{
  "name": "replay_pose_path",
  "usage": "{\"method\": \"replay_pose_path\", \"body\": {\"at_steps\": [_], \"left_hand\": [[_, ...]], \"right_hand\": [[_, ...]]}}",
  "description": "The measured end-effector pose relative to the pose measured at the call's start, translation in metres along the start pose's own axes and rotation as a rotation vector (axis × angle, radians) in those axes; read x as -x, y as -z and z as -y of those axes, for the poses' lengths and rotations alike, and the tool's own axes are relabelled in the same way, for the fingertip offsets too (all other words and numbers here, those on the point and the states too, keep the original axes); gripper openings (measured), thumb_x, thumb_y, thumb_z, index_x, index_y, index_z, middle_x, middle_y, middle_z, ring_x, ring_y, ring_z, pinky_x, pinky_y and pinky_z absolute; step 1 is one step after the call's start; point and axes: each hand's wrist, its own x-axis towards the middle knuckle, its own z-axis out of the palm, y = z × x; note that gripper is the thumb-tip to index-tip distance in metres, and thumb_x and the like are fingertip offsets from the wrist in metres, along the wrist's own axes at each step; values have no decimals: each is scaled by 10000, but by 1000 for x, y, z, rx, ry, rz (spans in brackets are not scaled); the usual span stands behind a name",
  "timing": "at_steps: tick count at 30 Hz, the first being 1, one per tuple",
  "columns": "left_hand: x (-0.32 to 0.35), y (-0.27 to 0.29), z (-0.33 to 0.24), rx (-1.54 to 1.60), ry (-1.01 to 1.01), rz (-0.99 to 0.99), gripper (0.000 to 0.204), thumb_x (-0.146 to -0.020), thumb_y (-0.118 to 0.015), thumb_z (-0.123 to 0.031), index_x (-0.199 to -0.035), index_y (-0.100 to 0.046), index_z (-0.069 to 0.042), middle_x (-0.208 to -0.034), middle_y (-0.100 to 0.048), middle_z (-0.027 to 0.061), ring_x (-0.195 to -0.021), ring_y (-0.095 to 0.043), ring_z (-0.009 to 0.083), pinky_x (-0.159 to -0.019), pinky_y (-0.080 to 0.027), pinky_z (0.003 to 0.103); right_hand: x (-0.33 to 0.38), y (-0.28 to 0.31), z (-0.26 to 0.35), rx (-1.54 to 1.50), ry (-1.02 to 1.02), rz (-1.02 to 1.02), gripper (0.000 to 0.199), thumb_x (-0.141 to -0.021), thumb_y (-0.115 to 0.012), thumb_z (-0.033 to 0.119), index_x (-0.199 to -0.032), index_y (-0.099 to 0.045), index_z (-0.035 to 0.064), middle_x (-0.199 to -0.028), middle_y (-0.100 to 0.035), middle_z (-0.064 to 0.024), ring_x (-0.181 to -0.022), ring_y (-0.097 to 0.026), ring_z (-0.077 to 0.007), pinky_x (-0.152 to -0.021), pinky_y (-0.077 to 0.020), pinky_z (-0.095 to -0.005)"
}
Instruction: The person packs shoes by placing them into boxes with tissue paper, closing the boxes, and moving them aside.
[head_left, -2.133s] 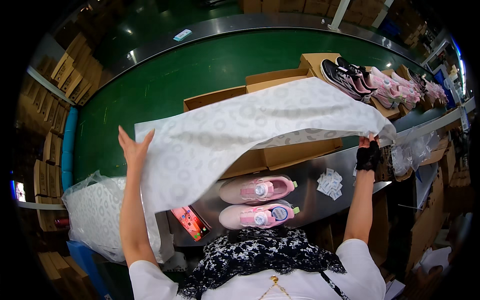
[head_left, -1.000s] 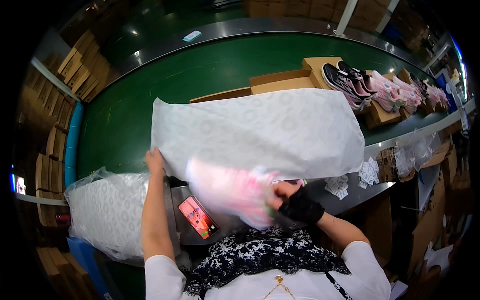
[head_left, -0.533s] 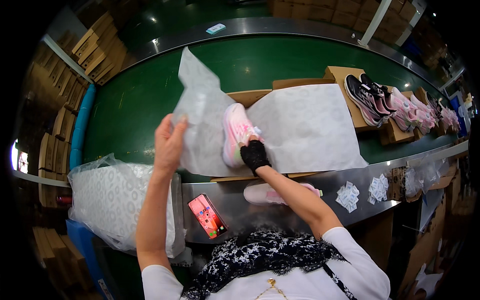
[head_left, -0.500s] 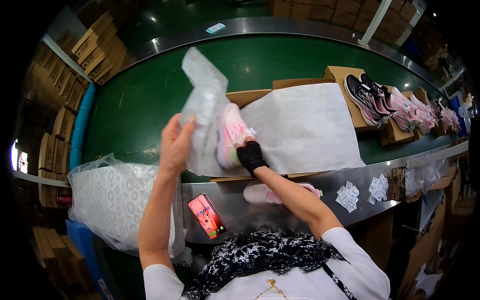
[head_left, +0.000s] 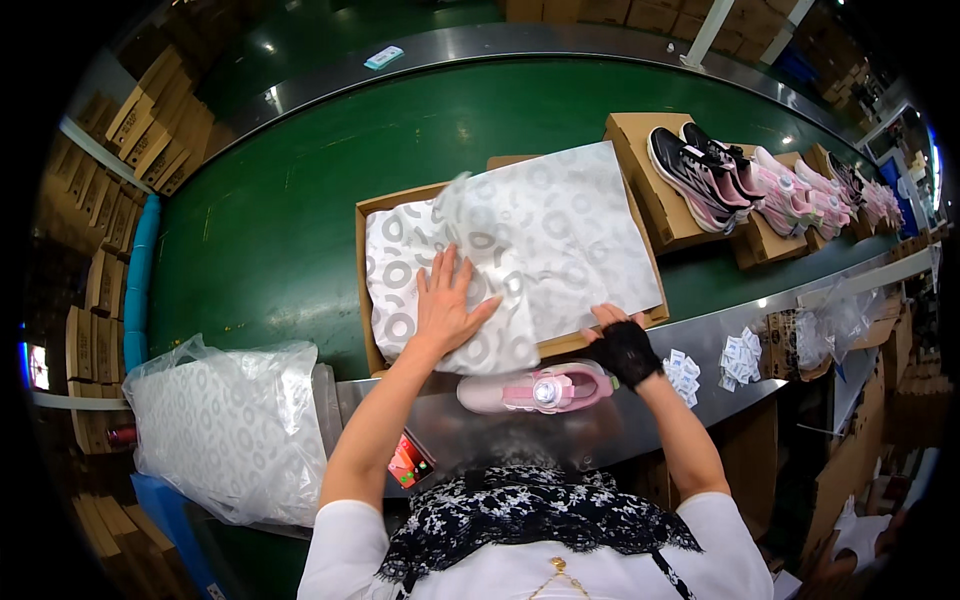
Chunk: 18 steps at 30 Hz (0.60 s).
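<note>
On the green belt (head_left: 270, 265): an open cardboard box (head_left: 364, 315) lies before me, its near side by the counter.
Steel counter (head_left: 640, 425): it runs between the box and me.
Patterned paper (head_left: 585, 220): across the box, its left part rumpled into a fold; what lies beneath is hidden. I'd smooth outward from that fold, gently, lest it tear.
Pink shoe (head_left: 485, 394): on the counter, toe to my left, just beside the box.
Left hand (head_left: 448, 312): fingers spread, palm down on the fold, grasping nothing; light, even pressure should serve.
Right hand (head_left: 618, 338): half-curled in its black glove (head_left: 630, 356), fingertips by the paper's near edge; I cannot tell whether they pinch it.
</note>
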Motion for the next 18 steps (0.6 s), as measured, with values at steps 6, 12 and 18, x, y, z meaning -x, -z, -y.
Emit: {"method": "replay_pose_path", "body": {"at_steps": [6,12,18], "left_hand": [[-21,-7,16,-456,323,404,804,-634,-626,-523,-1239,-387,-50,-1352,-211,217,-1244,-229,340,-959,-131,591],[29,7,-13,429,113,24,706,-597,-727,-403,-1123,-465,-13,-1177,-418,239,-1083,-421,378,-900,-352,424],[107,43,-52,119,-209,141,744,-544,-754,-358,-1119,-459,11,-1119,-485,162,-1098,-403,360,-920,-314,433]], "right_hand": [[63,50,39,-217,246,-479,250,-677,-616,18,-916,-545,10,-975,-533,-144,-914,-508,-323,-827,-383,-386],[96,7,-2,-1189,-457,400,637,-664,-703,77,-1191,-350,17,-997,-536,-81,-948,-501,-188,-794,-427,-309],[74,-3,32,-923,30,173,684,-628,-752,209,-1163,-369,21,-988,-548,-94,-918,-532,-163,-781,-450,-291]]}}
